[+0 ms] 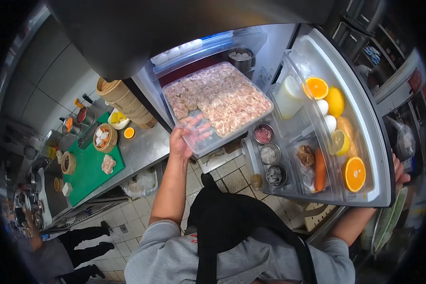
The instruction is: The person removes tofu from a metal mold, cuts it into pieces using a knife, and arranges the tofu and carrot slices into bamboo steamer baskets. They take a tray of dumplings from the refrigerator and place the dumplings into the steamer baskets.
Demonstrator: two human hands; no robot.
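Observation:
My left hand [180,142] holds a clear plastic container [199,150] by its near-left corner. The fingers lie spread beneath it and show through the bare see-through bottom. Chopped pale-pink raw meat [222,97] fills most of the container, apart from that corner. The container is in front of the open refrigerator's lit inside; whether a shelf bears any of its weight is hidden. At the far right, my right hand [400,171] grips the outer edge of the open refrigerator door [382,156], its fingers partly hidden.
Door shelves hold orange halves [354,173], eggs [330,124], a carrot [320,163] and small metal bowls [270,154]. A metal pot [240,57] stands inside. Left, a steel counter [149,146] carries a green cutting board [87,182] and bamboo steamers [128,102]. Another person [57,255] stands lower left.

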